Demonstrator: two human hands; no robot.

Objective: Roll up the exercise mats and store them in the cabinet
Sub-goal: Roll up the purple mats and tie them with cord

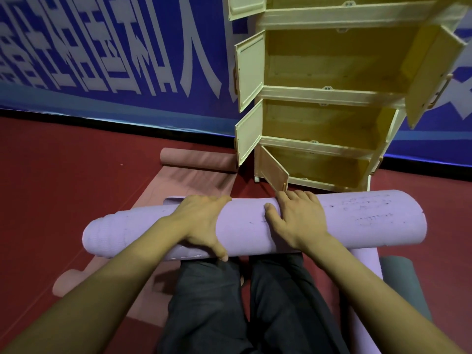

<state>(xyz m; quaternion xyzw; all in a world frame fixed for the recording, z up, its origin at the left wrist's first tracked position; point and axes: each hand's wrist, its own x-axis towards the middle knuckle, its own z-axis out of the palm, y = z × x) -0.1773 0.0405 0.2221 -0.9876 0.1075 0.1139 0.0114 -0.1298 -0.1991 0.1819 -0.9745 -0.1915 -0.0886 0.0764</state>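
Head view, left hand (201, 223), right hand (298, 221), fingers grasping rolled purple mat (242, 226)

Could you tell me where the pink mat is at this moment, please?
In the head view, the pink mat lies partly unrolled on the red floor, left of the cabinet, beyond and beneath the purple mat roll that both hands hold.
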